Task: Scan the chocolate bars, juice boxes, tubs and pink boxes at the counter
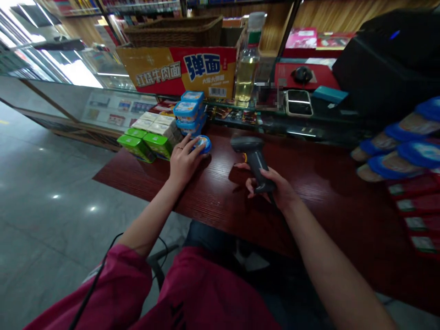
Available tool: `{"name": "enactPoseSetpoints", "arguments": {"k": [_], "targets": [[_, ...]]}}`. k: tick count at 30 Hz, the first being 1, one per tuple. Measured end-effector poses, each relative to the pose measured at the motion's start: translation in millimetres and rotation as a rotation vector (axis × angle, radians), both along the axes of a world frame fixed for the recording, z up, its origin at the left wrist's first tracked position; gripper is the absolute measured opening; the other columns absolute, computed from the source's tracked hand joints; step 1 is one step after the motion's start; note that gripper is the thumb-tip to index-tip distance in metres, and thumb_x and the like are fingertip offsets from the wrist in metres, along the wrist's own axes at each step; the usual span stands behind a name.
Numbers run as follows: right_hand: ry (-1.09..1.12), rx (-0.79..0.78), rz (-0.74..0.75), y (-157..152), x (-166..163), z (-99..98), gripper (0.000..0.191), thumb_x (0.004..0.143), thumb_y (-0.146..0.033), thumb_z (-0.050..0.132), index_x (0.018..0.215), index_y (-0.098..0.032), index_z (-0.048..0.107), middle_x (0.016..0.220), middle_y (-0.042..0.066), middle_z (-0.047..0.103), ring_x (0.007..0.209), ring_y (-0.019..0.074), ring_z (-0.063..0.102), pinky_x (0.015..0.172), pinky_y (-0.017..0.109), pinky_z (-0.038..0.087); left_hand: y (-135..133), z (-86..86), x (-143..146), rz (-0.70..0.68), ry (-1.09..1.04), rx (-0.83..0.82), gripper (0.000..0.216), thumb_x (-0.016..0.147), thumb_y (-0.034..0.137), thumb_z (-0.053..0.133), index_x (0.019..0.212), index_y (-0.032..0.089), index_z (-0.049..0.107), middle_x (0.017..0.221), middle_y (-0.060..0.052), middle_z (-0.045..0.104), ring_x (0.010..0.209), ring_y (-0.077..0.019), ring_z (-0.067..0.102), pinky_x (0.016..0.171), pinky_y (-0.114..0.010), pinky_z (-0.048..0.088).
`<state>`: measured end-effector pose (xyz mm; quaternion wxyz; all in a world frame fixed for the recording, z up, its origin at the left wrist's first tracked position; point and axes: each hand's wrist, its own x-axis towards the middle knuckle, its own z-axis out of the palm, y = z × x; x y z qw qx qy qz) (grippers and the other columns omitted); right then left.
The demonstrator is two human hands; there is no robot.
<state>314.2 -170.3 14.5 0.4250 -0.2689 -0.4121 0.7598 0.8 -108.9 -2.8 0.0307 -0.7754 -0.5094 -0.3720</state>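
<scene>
My left hand point(184, 161) rests on the dark red wooden counter point(316, 192), its fingers closed around a small round blue-lidded tub point(203, 143). Just behind it stands a stack of similar blue-lidded tubs point(189, 112). My right hand point(273, 185) grips the handle of a grey barcode scanner point(252, 153), whose head points left toward the tub. The two hands are about a hand's width apart.
Green boxes point(146, 143) and pale boxes point(156, 123) sit left of the tubs. Behind are a red-and-yellow carton point(178, 68), an oil bottle point(247, 68), a phone point(299, 103) and a black machine point(388, 64). Blue-lidded packs point(405, 151) and red packs point(417, 206) lie right.
</scene>
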Motion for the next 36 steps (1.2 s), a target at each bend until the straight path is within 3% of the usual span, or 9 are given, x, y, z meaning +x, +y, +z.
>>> {"name": "enactPoseSetpoints", "arguments": {"k": [3,6,8,12,16,20,26,36], "targets": [[0.003,0.017,0.003,3.0,-0.4,-0.7,0.040,0.088,-0.038,0.072,0.122,-0.018,0.068,0.140,0.017,0.070,0.060,0.0133,0.064,0.052,0.031,0.063,2.8,-5.1,2.9,-0.144,-0.039,-0.040,0.036,0.103,0.036,0.063,0.138,0.029,0.069,0.161,-0.010,0.056,0.152,-0.0285,0.052,0.123,-0.051,0.046],[0.024,0.050,-0.027,6.3,-1.0,-2.3,0.030,0.088,-0.037,0.071,0.110,-0.016,0.067,0.120,0.015,0.076,0.054,0.0113,0.059,0.046,0.027,0.058,12.1,-8.5,3.8,-0.244,-0.084,-0.112,0.053,0.100,0.042,0.068,0.149,0.024,0.059,0.169,-0.015,0.044,0.157,-0.0298,0.044,0.128,-0.051,0.040],[0.026,0.061,-0.020,7.4,-0.7,-2.8,0.028,0.089,-0.038,0.070,0.106,-0.016,0.066,0.104,0.012,0.076,0.053,0.0116,0.058,0.043,0.026,0.053,20.5,-10.7,2.5,-0.285,-0.146,-0.188,0.063,0.096,0.044,0.072,0.153,0.022,0.054,0.168,-0.017,0.046,0.158,-0.0315,0.043,0.128,-0.051,0.039],[-0.008,0.085,0.013,7.8,-1.9,-2.9,0.030,0.089,-0.039,0.070,0.105,-0.015,0.066,0.077,0.005,0.071,0.048,0.0123,0.055,0.040,0.025,0.049,37.2,-16.3,3.9,-0.294,-0.392,-0.318,0.068,0.089,0.045,0.078,0.150,0.022,0.056,0.157,-0.015,0.058,0.143,-0.0314,0.059,0.121,-0.048,0.047],[-0.038,0.110,-0.084,8.3,-5.4,-5.5,0.028,0.085,-0.037,0.074,0.101,-0.016,0.065,0.093,0.009,0.077,0.045,0.0104,0.056,0.038,0.026,0.049,62.9,-25.2,21.9,-0.200,-0.710,-0.357,0.061,0.088,0.049,0.080,0.141,0.023,0.063,0.124,-0.011,0.074,0.109,-0.0267,0.073,0.099,-0.041,0.061],[-0.069,0.138,-0.158,9.7,-5.5,-8.8,0.028,0.085,-0.034,0.076,0.102,-0.019,0.062,0.099,0.007,0.078,0.044,0.0097,0.057,0.037,0.026,0.050,100.6,-33.8,50.6,-0.188,-0.965,-0.388,0.061,0.087,0.056,0.080,0.137,0.023,0.065,0.097,-0.007,0.072,0.088,-0.0220,0.071,0.081,-0.035,0.061],[-0.079,0.178,-0.219,9.8,-5.8,-8.2,0.030,0.086,-0.032,0.076,0.108,-0.020,0.060,0.087,0.002,0.075,0.044,0.0100,0.057,0.038,0.025,0.050,120.3,-37.7,66.8,-0.214,-0.996,-0.342,0.059,0.084,0.055,0.084,0.131,0.023,0.067,0.112,-0.008,0.073,0.099,-0.0225,0.070,0.085,-0.033,0.060],[-0.111,0.177,-0.255,5.8,-12.7,-3.3,0.032,0.085,-0.032,0.079,0.108,-0.021,0.060,0.083,0.000,0.072,0.046,0.0106,0.058,0.040,0.025,0.051,118.6,-39.2,59.7,-0.269,-1.050,-0.447,0.054,0.088,0.056,0.081,0.130,0.026,0.066,0.102,-0.006,0.072,0.092,-0.0206,0.071,0.085,-0.037,0.064]]}}
